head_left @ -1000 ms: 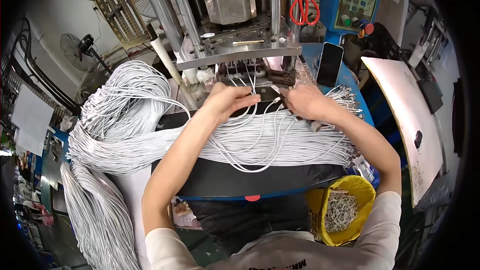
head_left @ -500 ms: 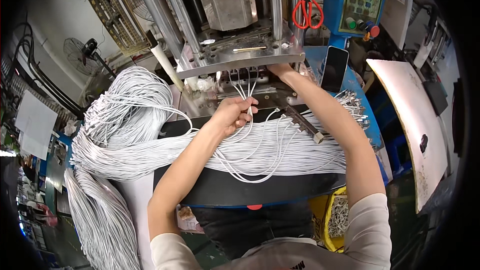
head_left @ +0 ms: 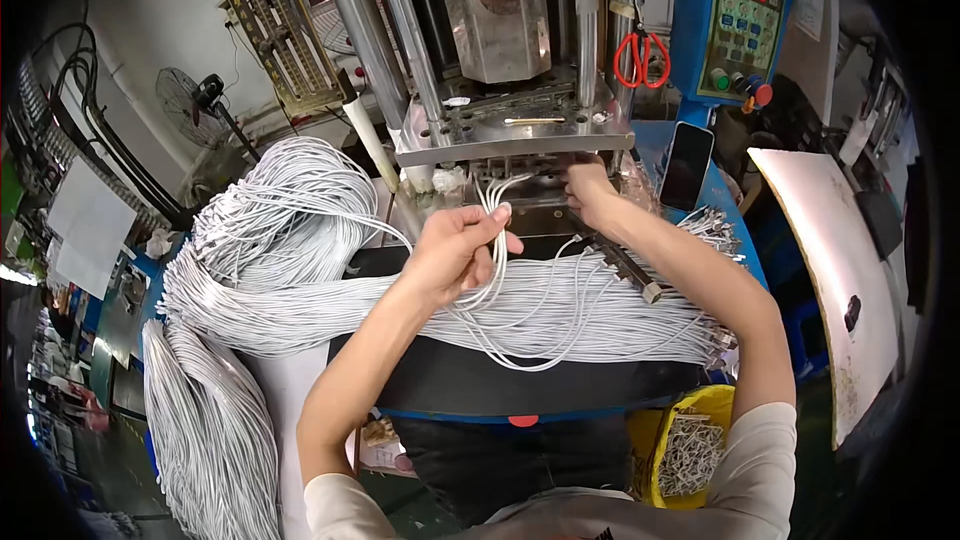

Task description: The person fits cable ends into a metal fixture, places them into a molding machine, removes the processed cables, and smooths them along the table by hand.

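Observation:
My left hand (head_left: 455,253) is closed around a few white cables (head_left: 497,202), thumb pressed on them. Above the fist these cables arch over toward the metal mould (head_left: 540,180) under the press plate; their tips are hard to make out there. At the right end of the mould, just below the plate, is my right hand (head_left: 592,196) with its fingers curled. Whatever they grip, if anything, is hidden. A dark metal bar-shaped fixture (head_left: 628,272) lies on the cable bundle (head_left: 590,325), below my right wrist.
The press plate (head_left: 520,144) and its steel columns stand ahead, with red-handled scissors (head_left: 641,60) hanging on the right. A blue control box (head_left: 735,30) and a phone (head_left: 687,166) are at right. Coiled white cables (head_left: 285,200) pile up at left. A yellow bin (head_left: 664,445) sits below.
The cables in my left hand went from taut to bowed above the fist. My right hand has drawn back from deeper under the plate. The whole view has shifted slightly.

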Action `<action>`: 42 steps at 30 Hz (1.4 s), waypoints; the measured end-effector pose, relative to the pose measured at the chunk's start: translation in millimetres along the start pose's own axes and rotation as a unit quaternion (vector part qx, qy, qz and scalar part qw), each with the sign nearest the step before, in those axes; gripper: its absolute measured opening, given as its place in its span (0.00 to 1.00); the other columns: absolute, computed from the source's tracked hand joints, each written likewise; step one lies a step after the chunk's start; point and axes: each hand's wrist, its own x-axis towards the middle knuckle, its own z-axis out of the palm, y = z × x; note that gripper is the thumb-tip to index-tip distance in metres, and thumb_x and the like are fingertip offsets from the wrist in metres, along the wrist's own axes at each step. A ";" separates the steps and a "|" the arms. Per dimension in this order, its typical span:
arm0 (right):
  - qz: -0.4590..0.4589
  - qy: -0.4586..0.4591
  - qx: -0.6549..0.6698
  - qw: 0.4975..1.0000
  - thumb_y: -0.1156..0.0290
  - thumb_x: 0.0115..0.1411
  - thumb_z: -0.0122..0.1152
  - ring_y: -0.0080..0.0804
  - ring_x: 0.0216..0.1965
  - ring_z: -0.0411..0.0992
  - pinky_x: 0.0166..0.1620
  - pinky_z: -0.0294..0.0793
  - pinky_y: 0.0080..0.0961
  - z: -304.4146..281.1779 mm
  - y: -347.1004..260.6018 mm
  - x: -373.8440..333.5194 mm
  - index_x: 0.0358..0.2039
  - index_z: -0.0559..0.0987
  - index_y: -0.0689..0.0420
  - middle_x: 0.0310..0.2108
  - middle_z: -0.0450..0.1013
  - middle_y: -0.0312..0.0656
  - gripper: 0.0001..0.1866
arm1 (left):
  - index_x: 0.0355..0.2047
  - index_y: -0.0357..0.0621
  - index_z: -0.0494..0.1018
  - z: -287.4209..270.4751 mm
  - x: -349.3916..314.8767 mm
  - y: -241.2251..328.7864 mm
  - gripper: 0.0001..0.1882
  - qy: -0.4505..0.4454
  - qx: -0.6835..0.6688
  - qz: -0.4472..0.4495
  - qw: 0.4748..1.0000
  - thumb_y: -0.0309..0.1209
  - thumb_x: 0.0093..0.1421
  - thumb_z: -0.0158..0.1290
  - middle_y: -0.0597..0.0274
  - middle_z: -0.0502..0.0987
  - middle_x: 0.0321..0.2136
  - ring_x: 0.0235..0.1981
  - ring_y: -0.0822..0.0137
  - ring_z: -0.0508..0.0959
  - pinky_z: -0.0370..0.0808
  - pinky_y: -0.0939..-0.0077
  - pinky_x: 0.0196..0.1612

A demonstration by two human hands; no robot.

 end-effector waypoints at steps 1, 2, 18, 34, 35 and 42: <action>-0.183 -0.005 -0.088 0.979 0.61 0.69 0.58 0.35 0.33 0.75 0.40 0.74 0.40 -24.8 3.1 -16.2 0.46 0.78 0.53 0.29 0.75 0.35 0.11 | 0.43 0.30 0.73 13.7 -16.8 7.6 0.15 -0.017 0.000 -0.004 1.000 0.35 0.72 0.56 0.57 0.82 0.25 0.09 0.75 0.72 0.63 0.81 0.09; -0.357 -0.017 -0.175 0.917 0.61 0.68 0.60 0.38 0.32 0.75 0.39 0.73 0.42 -39.6 0.2 -26.7 0.42 0.78 0.56 0.25 0.73 0.36 0.11 | 0.43 0.31 0.72 23.7 -37.2 16.0 0.13 0.037 0.123 0.053 0.990 0.33 0.72 0.54 0.57 0.81 0.24 0.09 0.74 0.73 0.64 0.80 0.09; -0.456 -0.122 -0.556 0.685 0.65 0.64 0.65 0.53 0.45 0.72 0.45 0.72 0.44 -154.4 -36.9 -151.6 0.40 0.74 0.62 0.37 0.70 0.51 0.13 | 0.20 0.39 0.72 -164.8 -7.0 12.1 0.23 0.537 0.449 0.297 0.650 0.42 0.68 0.58 0.64 0.71 0.13 0.15 0.71 0.69 0.66 0.69 0.22; -0.178 -0.191 -0.391 0.883 0.60 0.69 0.61 0.27 0.25 0.65 0.30 0.66 0.33 -168.1 -48.8 -107.8 0.33 0.78 0.69 0.22 0.70 0.39 0.20 | 0.30 0.40 0.81 96.5 -7.6 -68.4 0.13 -0.024 0.514 0.462 0.722 0.39 0.62 0.63 0.58 0.78 0.32 0.41 0.52 0.79 0.74 0.60 0.47; -0.192 -0.200 -0.366 0.888 0.60 0.69 0.62 0.24 0.24 0.63 0.29 0.64 0.32 -158.8 -51.2 -96.6 0.33 0.78 0.68 0.21 0.69 0.36 0.20 | 0.30 0.40 0.81 89.4 -6.8 -62.2 0.13 -0.023 0.516 0.461 0.722 0.39 0.62 0.63 0.58 0.78 0.32 0.41 0.52 0.79 0.74 0.60 0.47; -0.406 -0.001 -0.478 0.779 0.59 0.69 0.57 0.40 0.51 0.78 0.57 0.76 0.36 -65.3 -53.7 27.6 0.53 0.78 0.59 0.47 0.80 0.46 0.20 | 0.24 0.39 0.80 56.1 100.7 -16.3 0.15 0.063 0.596 0.352 0.719 0.38 0.61 0.60 0.52 0.80 0.27 0.36 0.51 0.80 0.75 0.59 0.41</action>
